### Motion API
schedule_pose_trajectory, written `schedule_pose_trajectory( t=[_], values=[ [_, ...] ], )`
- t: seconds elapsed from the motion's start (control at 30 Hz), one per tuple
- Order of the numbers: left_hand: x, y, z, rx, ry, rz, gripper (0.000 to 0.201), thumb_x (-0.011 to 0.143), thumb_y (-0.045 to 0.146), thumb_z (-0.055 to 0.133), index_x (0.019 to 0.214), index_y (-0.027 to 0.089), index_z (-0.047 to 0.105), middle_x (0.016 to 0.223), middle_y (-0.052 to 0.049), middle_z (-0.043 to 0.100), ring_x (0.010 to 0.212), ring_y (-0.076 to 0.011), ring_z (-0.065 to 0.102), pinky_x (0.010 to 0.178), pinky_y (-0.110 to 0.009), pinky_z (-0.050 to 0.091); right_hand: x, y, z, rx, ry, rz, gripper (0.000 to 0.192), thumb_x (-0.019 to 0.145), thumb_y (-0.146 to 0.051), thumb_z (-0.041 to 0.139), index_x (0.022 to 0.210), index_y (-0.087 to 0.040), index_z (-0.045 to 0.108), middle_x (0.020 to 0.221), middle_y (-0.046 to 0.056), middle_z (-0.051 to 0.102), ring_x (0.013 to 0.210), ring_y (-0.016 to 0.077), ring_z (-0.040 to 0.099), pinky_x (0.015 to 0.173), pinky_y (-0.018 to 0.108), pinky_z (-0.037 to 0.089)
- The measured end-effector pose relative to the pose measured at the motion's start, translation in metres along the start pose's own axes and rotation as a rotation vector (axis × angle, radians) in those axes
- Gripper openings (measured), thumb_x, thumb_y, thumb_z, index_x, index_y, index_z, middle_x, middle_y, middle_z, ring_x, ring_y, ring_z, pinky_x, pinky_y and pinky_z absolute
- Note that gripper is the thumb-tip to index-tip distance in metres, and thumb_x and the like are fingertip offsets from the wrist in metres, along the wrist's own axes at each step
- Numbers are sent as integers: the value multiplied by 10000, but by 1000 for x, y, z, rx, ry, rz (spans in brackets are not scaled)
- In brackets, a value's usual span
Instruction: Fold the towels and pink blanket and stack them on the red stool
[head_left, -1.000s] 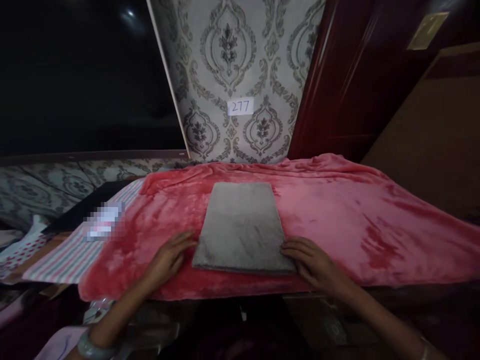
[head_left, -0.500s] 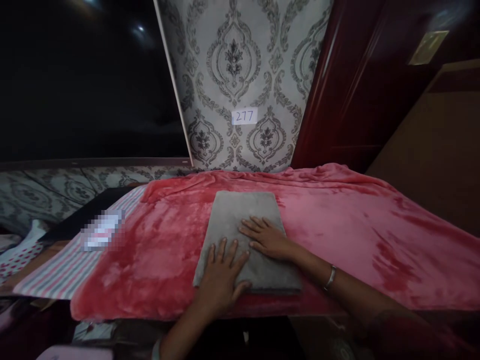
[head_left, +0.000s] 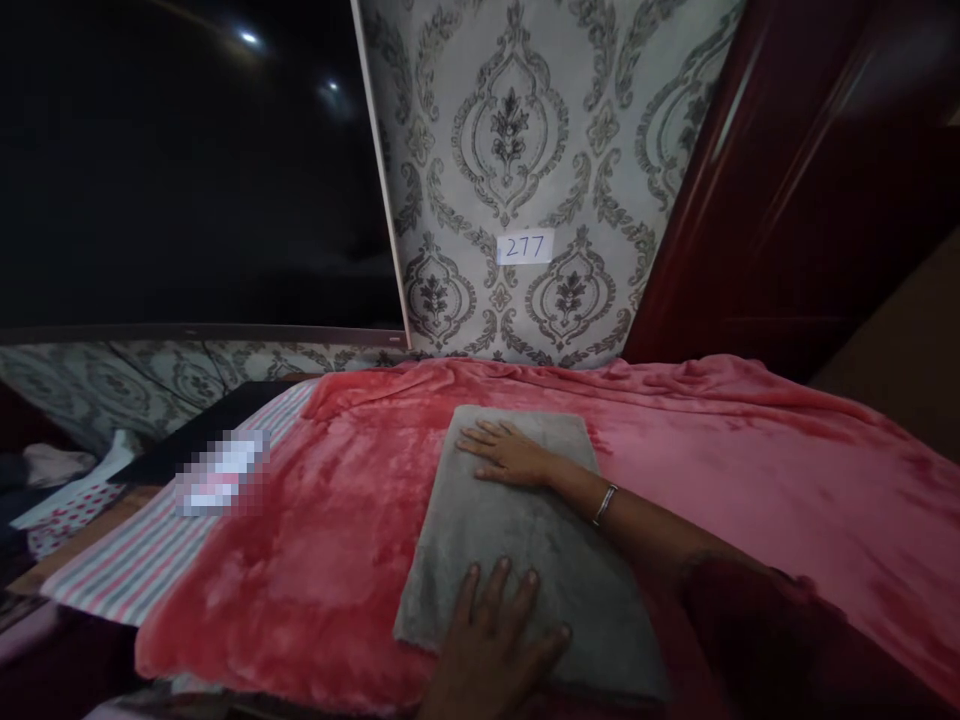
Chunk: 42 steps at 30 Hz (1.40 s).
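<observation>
A grey folded cloth (head_left: 517, 540), soft like a towel, lies flat on a red plush blanket (head_left: 322, 530). My right hand (head_left: 504, 454) rests palm down near the cloth's far edge, fingers stretched to the left. A metal bracelet (head_left: 604, 504) circles that wrist. Over the cloth's near left part lies my left hand (head_left: 495, 640), its fingers spread and pointing away from me. Neither hand grips anything. The near left corner of the cloth shows, while my right forearm covers part of its right edge.
A striped cloth (head_left: 135, 560) shows at the left, with a blurred-out item (head_left: 223, 473) on it. Behind stand a large dark screen (head_left: 195, 180), a patterned wall with a paper marked 277 (head_left: 525, 246), and a dark red panel (head_left: 757, 200). A polka-dot cloth (head_left: 75, 515) lies far left.
My right hand has slid toward the far edge of the grey cloth. My left hand is nearer to its near edge. The view has shifted, and the cloth appears larger.
</observation>
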<state>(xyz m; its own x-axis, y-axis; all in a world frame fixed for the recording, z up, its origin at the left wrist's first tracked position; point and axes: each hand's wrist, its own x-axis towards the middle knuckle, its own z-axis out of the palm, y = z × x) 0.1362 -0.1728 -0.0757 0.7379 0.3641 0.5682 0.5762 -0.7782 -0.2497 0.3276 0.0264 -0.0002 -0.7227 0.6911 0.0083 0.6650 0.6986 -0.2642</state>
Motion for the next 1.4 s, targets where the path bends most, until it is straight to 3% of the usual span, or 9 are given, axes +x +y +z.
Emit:
schedule_pose_trajectory(
  t=[0.2, 0.37, 0.53, 0.7, 0.83, 0.97, 1.17, 1.3, 1.4],
  values=[
    [-1, 1, 11, 26, 75, -10, 669, 807, 541, 742, 1425, 452, 503, 1570, -39, 446, 1487, -331, 320, 1245, -562, 85, 29, 31, -10, 1, 5, 164, 652, 1014, -576, 375, 1603, -325, 253, 1677, 63, 167, 1542, 323, 131, 1211, 603, 141],
    [-2, -7, -15, -125, -105, -10, 736, 854, 525, 669, 1518, 349, 406, 1597, -63, 405, 1481, -322, 337, 1212, -571, 258, 32, 11, -21, -55, 39, 280, 608, 1033, -528, 356, 1593, -302, 297, 1677, 81, 172, 1546, 330, 101, 1196, 640, 138],
    [-18, -32, -47, -103, -130, -265, 633, 952, 230, 515, 1559, 268, 341, 1599, -82, 399, 1504, -265, 301, 1233, -551, 232, 3, -40, -4, -85, 91, 26, 653, 1002, -627, 383, 1584, -338, 313, 1677, 69, 186, 1549, 323, 80, 1207, 623, 88],
    [-44, -36, -32, -86, -160, -390, 705, 885, 250, 626, 1545, 293, 380, 1638, -114, 313, 1509, -335, 276, 1128, -524, 408, -15, -67, 23, -74, 47, -46, 662, 997, -642, 383, 1578, -328, 331, 1672, 52, 210, 1546, 330, 94, 1211, 623, 67],
    [-48, -35, -24, -103, -169, -400, 641, 899, 231, 605, 1516, 289, 439, 1617, -124, 355, 1501, -340, 296, 1113, -529, 429, -11, -56, 24, -77, 72, -28, 658, 1003, -615, 401, 1587, -327, 304, 1670, 37, 215, 1544, 312, 118, 1218, 600, 87],
    [-43, -40, -27, -146, -170, -406, 584, 921, 263, 584, 1495, 288, 477, 1606, -136, 371, 1494, -351, 309, 1108, -551, 432, -28, -17, 3, 9, 158, 306, 583, 997, -512, 486, 1540, -313, 413, 1647, 52, 281, 1527, 327, 189, 1209, 615, 83],
    [-39, -46, -28, -384, -133, -498, 474, 950, 342, 535, 1418, 281, 577, 1592, -124, 401, 1499, -350, 301, 1150, -598, 367, -119, 34, -13, 229, 525, 834, 514, 973, -389, 500, 1436, -168, 543, 1505, 173, 495, 1410, 335, 420, 1162, 561, 304],
    [-27, -66, -41, -771, -50, -772, 444, 929, 497, 535, 1269, 262, 697, 1541, -105, 482, 1437, -327, 420, 1194, -547, 318, -168, 24, 10, 405, 640, 972, 526, 976, -382, 469, 1427, -118, 518, 1080, 164, 725, 933, 253, 710, 890, 427, 561],
    [-10, -90, -53, -1080, 16, -1060, 497, 751, 532, 762, 1138, 221, 746, 1362, -122, 644, 1338, -332, 531, 1174, -471, 370, -181, 1, 31, 574, 620, 966, 516, 971, -389, 459, 1422, -143, 513, 781, 58, 725, 598, 179, 671, 637, 338, 588]
  ],
)
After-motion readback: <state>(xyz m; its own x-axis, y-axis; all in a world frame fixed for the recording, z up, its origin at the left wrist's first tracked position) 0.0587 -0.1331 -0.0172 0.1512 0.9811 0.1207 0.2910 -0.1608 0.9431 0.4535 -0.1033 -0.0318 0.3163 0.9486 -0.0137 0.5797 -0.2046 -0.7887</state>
